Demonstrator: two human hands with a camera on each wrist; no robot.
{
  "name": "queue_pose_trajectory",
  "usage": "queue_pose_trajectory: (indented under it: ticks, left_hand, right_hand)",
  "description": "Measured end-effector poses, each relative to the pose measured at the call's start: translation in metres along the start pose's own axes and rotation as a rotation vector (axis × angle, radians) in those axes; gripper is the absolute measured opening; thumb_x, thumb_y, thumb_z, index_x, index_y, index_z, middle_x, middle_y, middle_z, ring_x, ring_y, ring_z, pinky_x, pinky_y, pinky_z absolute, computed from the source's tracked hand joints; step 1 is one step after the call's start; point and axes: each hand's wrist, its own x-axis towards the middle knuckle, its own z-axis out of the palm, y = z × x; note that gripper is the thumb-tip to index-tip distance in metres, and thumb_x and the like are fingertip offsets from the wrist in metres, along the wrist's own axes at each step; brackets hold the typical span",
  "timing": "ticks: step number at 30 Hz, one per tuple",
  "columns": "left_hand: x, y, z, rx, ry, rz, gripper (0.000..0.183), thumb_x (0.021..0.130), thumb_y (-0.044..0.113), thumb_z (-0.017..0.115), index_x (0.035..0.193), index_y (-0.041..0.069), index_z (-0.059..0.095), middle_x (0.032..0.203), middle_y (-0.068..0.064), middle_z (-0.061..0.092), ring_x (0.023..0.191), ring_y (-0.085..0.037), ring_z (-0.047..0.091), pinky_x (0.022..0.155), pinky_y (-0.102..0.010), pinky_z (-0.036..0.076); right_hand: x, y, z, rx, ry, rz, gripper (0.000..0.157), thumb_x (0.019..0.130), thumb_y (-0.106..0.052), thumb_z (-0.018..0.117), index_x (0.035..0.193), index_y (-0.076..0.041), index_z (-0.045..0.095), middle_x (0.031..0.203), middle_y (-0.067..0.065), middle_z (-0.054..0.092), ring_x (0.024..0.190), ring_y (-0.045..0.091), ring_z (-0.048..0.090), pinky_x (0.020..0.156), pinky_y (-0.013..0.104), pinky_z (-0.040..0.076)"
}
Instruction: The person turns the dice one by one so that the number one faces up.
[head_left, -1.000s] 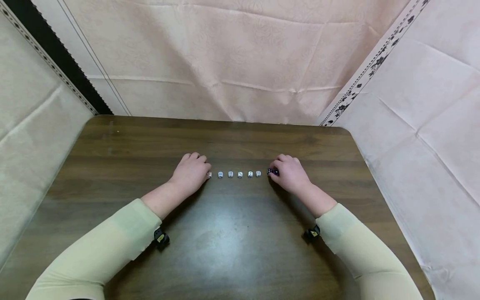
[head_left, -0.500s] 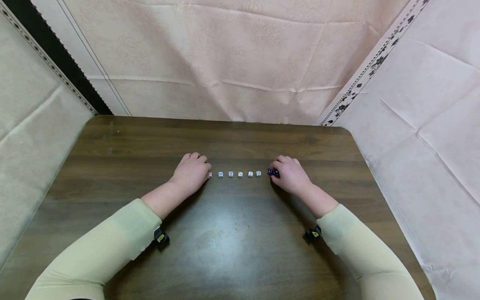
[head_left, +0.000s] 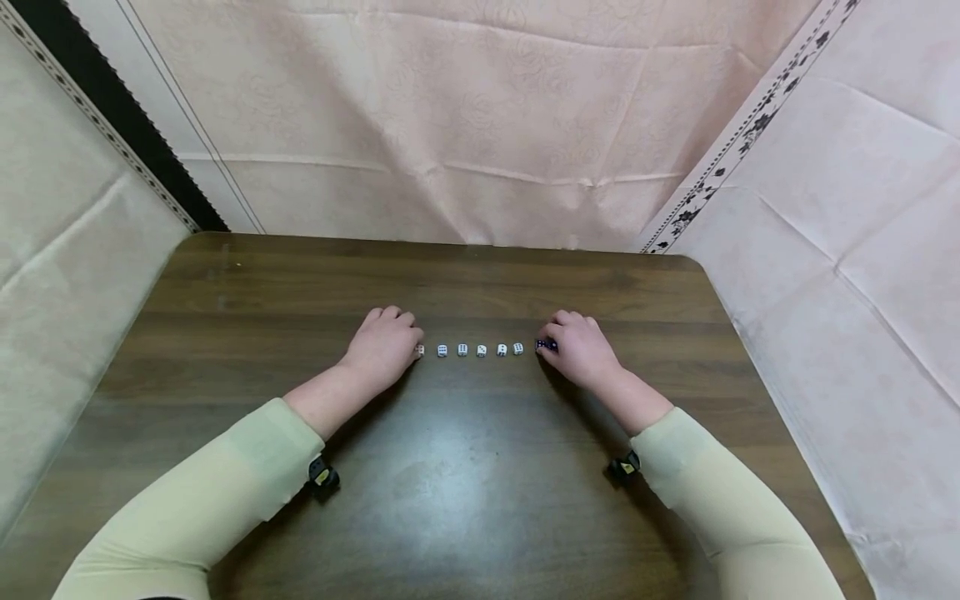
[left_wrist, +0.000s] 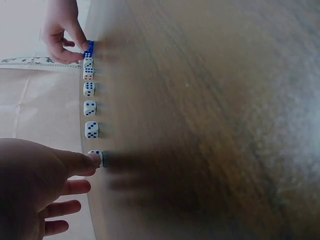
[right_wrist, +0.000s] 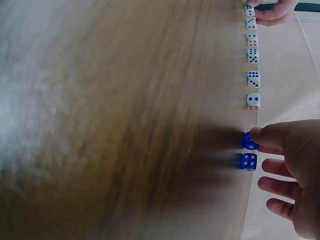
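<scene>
A row of white dice (head_left: 482, 351) with dark pips runs left to right across the table. At its left end my left hand (head_left: 382, 346) pinches the outermost white die (left_wrist: 95, 157), its thumb covering part of the die. The other fingers of that hand stay off the dice. Two dark blue dice (right_wrist: 249, 161) with white pips sit at the right end of the row. My right hand (head_left: 579, 346) pinches the inner blue die (right_wrist: 250, 141) between thumb and forefinger. The outer blue die stands beside it, under the hand.
The dice stand on a brown wood-grain table (head_left: 450, 467) with rounded far corners. Pale cloth (head_left: 480, 125) hangs behind it and along both sides. A small dark device is worn at each wrist, under the light sleeves (head_left: 247, 467).
The right thumb has shifted slightly and covers a little more of the blue dice than half a second ago. The left hand and the white dice look unmoved.
</scene>
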Motion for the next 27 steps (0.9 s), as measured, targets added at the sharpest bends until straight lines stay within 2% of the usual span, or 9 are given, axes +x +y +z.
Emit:
queue_pose_trajectory:
  ticks: [10,18,27]
  left_hand:
    - [0.0007,0.0004,0.0013,-0.011,0.007,-0.004,0.017,0.088,0.029,0.062,0.095,0.016,0.069,0.099,-0.004,0.059,0.097,-0.027,0.049,0.089,-0.044,0.037]
    - [0.0011,0.0002,0.0019,-0.014,0.016,-0.005,0.015,0.087,0.029,0.062,0.092,0.016,0.069,0.098,-0.004,0.059,0.097,-0.027,0.05,0.089,-0.044,0.037]
    - [0.0015,-0.0008,0.0014,-0.025,0.02,0.0,0.014,0.087,0.027,0.062,0.091,0.016,0.069,0.097,-0.004,0.059,0.096,-0.027,0.049,0.089,-0.045,0.037]
  right_hand:
    - [0.0014,-0.0014,-0.0006,-0.046,0.01,-0.056,0.013,0.084,-0.025,0.067,0.092,-0.017,0.074,0.094,0.001,0.058,0.085,0.022,0.053,0.074,0.042,0.041]
    - [0.0003,-0.0018,0.0016,-0.082,-0.016,-0.052,0.019,0.088,-0.024,0.061,0.103,-0.018,0.072,0.098,0.003,0.059,0.088,0.023,0.055,0.075,0.042,0.041]
    - [-0.0014,0.0025,0.0021,-0.005,0.016,-0.006,0.021,0.089,-0.022,0.059,0.106,-0.016,0.07,0.1,0.004,0.06,0.091,0.024,0.055,0.079,0.044,0.041]
